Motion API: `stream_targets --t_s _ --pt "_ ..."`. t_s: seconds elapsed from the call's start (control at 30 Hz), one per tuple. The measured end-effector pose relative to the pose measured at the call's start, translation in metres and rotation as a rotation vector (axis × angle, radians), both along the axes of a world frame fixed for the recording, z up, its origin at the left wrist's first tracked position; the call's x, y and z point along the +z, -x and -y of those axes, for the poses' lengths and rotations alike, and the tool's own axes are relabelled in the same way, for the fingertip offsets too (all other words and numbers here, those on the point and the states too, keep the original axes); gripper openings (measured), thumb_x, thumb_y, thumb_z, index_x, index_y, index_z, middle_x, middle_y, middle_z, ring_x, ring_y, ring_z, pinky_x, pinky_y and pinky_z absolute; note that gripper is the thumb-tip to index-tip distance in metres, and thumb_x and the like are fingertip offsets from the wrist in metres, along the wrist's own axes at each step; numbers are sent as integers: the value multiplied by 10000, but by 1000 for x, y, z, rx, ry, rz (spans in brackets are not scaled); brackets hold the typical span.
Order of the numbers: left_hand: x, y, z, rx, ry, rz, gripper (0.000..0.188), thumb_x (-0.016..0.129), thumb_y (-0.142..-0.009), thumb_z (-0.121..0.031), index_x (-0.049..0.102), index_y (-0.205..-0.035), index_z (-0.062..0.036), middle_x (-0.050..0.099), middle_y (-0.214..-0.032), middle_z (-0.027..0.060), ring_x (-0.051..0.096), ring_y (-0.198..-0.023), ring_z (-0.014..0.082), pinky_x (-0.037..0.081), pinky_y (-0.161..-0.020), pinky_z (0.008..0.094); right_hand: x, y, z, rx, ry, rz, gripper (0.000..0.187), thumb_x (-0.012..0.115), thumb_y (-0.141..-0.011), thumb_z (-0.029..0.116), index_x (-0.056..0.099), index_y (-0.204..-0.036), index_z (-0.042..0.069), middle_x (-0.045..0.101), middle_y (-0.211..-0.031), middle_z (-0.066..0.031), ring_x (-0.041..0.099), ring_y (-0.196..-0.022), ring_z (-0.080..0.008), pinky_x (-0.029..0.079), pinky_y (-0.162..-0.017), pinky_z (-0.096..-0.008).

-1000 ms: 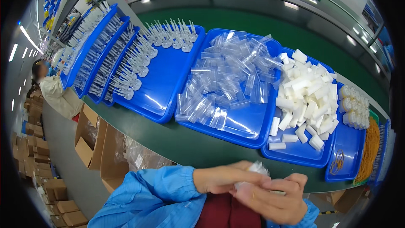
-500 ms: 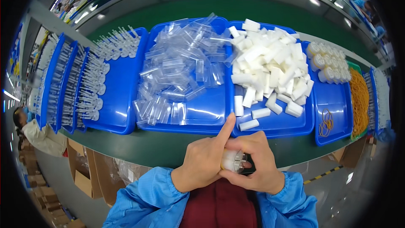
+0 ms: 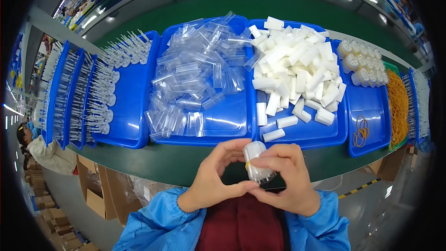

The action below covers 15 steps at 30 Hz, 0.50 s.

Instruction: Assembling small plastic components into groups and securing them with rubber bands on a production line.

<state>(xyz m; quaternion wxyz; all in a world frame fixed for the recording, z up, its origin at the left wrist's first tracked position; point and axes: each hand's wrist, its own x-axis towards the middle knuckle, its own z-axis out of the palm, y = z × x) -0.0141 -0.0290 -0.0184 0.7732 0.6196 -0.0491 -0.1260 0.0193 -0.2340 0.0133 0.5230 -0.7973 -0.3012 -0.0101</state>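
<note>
A short bundle (image 3: 254, 150) of clear plastic and white material, with a yellow rubber band around its middle, is held above the table's near edge. My right hand (image 3: 290, 176) grips it from the right, its fingers lying across the side. From the left, my left hand (image 3: 211, 176) curves around it; the fingers are at the upper end and the thumb is by the lower end. Beyond my hands, a blue tray (image 3: 320, 139) holds a heap of white foam blocks (image 3: 297, 72). Left of it, another blue tray (image 3: 227, 130) holds clear plastic sleeves (image 3: 190, 72).
Far left, blue trays (image 3: 127, 135) carry rows of clear stemmed parts (image 3: 100, 97). At right, a tray holds banded bundles (image 3: 364, 62) and a few loose rubber bands (image 3: 361, 131), beside a heap of rubber bands (image 3: 397, 107). Cardboard boxes (image 3: 100, 200) stand below the table.
The bundle has turned more upright, exposing its side and yellow band. My left index finger no longer points forward; the left hand has opened out around the bundle.
</note>
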Motion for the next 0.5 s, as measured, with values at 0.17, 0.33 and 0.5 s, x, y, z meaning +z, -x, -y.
stream_targets --t_s 0.17,0.33,0.5 --pt "3 1 -4 -34 -207 140 789 916 -706 -119 523 -1382 -8 589 -1329 124 613 -1155 221 502 -1010 370 -4 -11 31 180 -52 -306 776 919 -706 230 586 -1376 25 585 -1343 -162 545 -1219 -311 434 -1052 -405" --pt "8 -5 -9 -90 -396 290 757 920 -676 -143 574 -1339 -23 630 -1256 125 646 -1085 221 524 -974 356 -7 -13 31 182 -6 -282 710 905 -728 256 622 -1332 12 650 -1241 -164 632 -1100 -306 497 -967 -389" --pt "5 -13 -3 -142 -249 153 800 919 -727 -230 532 -1396 -24 616 -1269 129 618 -1175 243 489 -1033 374 -35 -1 35 6 -180 -519 711 889 -743 303 595 -1293 -39 610 -1212 -140 618 -1111 -259 496 -967 -393"
